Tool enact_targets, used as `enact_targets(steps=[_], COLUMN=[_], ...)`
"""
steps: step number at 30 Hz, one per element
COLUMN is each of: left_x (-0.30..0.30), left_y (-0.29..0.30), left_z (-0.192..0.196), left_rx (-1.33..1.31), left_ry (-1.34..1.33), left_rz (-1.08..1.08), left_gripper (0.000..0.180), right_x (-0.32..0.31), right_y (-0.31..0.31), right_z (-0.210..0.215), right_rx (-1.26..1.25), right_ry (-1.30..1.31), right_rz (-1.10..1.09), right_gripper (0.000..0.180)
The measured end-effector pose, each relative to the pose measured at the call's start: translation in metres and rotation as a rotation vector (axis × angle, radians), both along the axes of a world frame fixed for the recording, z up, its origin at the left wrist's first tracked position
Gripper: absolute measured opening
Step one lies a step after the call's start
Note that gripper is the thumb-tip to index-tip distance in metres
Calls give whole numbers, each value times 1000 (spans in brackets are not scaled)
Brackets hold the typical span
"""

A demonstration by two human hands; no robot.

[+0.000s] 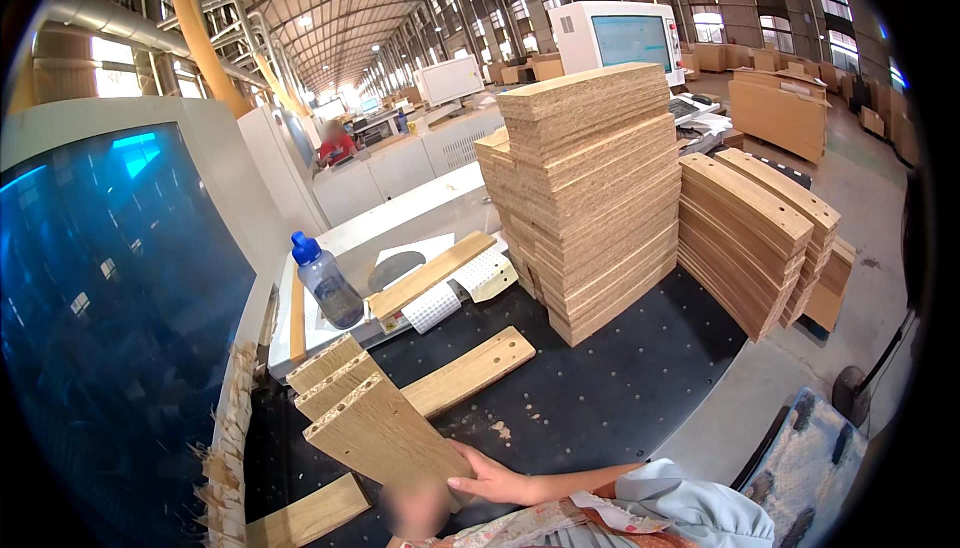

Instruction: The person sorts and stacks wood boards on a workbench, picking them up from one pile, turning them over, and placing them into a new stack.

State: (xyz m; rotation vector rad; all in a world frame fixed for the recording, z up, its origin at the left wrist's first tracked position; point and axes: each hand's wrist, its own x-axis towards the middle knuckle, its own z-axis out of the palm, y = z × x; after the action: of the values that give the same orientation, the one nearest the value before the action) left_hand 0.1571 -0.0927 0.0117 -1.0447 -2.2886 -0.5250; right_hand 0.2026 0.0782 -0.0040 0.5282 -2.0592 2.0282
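My right hand (495, 478) grips the near end of a few wood-grain particleboard pieces (375, 428). They are held together side by side on edge, and their far ends show drilled holes. A skin-coloured blurred patch (415, 508) at their near end seems to be my left hand, with its fingers not readable. Just beyond, a flat board strip (470, 373) with two holes lies on the black perforated table (640, 378). Another strip (312, 515) rests at the lower left, close to the held pieces.
A tall stack of particleboard strips (600, 208) stands at the table's middle, with more rows of boards (750, 228) to its right. A blue-capped bottle (328, 283), a strip (430, 275) and a label roll (432, 308) sit at left. Beside them is a machine's blue window (120, 318).
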Motion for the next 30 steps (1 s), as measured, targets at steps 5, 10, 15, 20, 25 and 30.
enact_targets(steps=[5, 10, 15, 20, 25, 30], left_x=[2, 8, 15, 13, 17, 16], left_y=[6, 12, 12, -6, 7, 2], left_z=[4, -3, 0, 8, 35, 33], left_rx=[211, 634, 912, 620, 579, 747], left_ry=[-222, -581, -692, -486, -649, -600], left_rz=[42, -121, -262, -155, 27, -27], left_gripper=[20, 33, 48, 50, 43, 38], right_x=[1, 3, -8, -19, -18, -13], right_y=[1, 5, 13, 12, 5, -1], right_z=[9, 9, 5, 19, 32, 54], right_rx=[-19, 86, 23, -96, -20, 1], right_ry=[-2, 1, 13, 86, 162, 205], right_rz=[-14, -26, 33, 120, 8, -3], right_gripper=[71, 71, 80, 84, 82, 82])
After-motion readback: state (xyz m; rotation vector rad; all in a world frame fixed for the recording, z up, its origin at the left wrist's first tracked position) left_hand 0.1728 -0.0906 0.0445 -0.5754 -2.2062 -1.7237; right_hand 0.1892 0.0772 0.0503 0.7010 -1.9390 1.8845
